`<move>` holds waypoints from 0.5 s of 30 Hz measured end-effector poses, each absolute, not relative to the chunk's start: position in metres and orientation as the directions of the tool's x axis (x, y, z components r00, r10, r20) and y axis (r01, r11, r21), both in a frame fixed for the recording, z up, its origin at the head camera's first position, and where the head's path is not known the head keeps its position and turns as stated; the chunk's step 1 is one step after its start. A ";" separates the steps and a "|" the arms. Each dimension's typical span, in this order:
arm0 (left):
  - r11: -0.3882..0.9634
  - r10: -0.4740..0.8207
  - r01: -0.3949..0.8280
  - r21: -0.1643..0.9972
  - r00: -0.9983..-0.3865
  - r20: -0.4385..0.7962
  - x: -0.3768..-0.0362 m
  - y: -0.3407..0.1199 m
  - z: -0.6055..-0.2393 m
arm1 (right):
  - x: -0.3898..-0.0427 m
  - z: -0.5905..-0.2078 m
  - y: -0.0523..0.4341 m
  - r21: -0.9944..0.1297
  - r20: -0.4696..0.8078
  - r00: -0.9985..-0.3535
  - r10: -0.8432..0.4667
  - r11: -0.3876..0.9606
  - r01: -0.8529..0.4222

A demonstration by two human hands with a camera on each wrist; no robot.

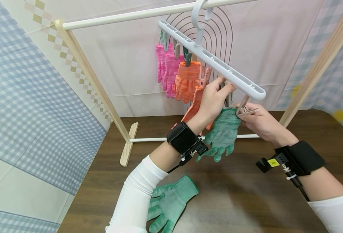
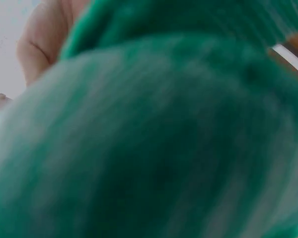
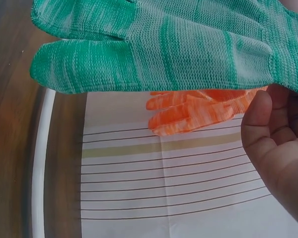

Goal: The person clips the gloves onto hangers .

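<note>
Four gloves, two pink (image 1: 166, 69) and two orange (image 1: 188, 81), are already clipped to the hanger (image 1: 212, 60). A green glove (image 1: 224, 134) is pinched at the end clip (image 1: 245, 110) by both hands (image 1: 215, 100) (image 1: 260, 121). Its mate (image 1: 168, 204) remains on the surface (image 1: 247, 194) at 7 o'clock.

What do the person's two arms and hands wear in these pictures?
Both hands, the left hand and the right hand, are bare. Each forearm has a white sleeve. Each wrist carries a broad black strap with a small black camera mount; the right mount bears a yellow label and a thin cable.
</note>
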State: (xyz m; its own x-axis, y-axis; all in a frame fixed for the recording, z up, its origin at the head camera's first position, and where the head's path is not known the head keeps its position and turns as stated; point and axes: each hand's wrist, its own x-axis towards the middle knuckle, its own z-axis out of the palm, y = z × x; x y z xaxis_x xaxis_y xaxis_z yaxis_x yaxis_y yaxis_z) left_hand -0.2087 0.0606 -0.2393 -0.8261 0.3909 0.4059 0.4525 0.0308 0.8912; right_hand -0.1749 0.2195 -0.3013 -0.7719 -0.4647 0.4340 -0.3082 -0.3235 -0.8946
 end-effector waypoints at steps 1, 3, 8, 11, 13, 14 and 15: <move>0.033 0.390 0.450 0.892 -0.828 0.403 -0.209 0.061 -0.240 | -0.175 -0.301 0.219 -0.895 0.432 -0.778 -0.456 -0.325 -0.307; 0.034 0.390 0.446 0.894 -0.830 0.399 -0.209 0.061 -0.240 | -0.175 -0.301 0.218 -0.894 0.432 -0.784 -0.447 -0.330 -0.304; 0.037 0.391 0.446 0.894 -0.830 0.398 -0.209 0.061 -0.240 | -0.176 -0.301 0.217 -0.885 0.443 -0.778 -0.445 -0.356 -0.300; 0.039 0.389 0.446 0.894 -0.831 0.398 -0.209 0.061 -0.240 | -0.177 -0.301 0.216 -0.881 0.452 -0.768 -0.453 -0.362 -0.305; 0.037 0.389 0.446 0.894 -0.831 0.398 -0.209 0.061 -0.240 | -0.177 -0.300 0.216 -0.879 0.456 -0.763 -0.458 -0.367 -0.305; 0.036 0.388 0.445 0.895 -0.831 0.398 -0.209 0.061 -0.240 | -0.177 -0.300 0.215 -0.879 0.458 -0.761 -0.460 -0.366 -0.307; 0.036 0.388 0.446 0.894 -0.831 0.399 -0.209 0.061 -0.240 | -0.178 -0.300 0.215 -0.877 0.460 -0.758 -0.462 -0.372 -0.305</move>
State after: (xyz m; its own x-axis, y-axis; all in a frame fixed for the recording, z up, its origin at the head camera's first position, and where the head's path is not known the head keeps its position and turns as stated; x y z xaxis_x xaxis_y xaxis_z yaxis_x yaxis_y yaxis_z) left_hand -0.2087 0.0607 -0.2396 -0.8311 0.3878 0.3987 0.4458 0.0356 0.8944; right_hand -0.1777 0.2151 -0.2999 -0.7578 -0.4625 0.4603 -0.3052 -0.3723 -0.8765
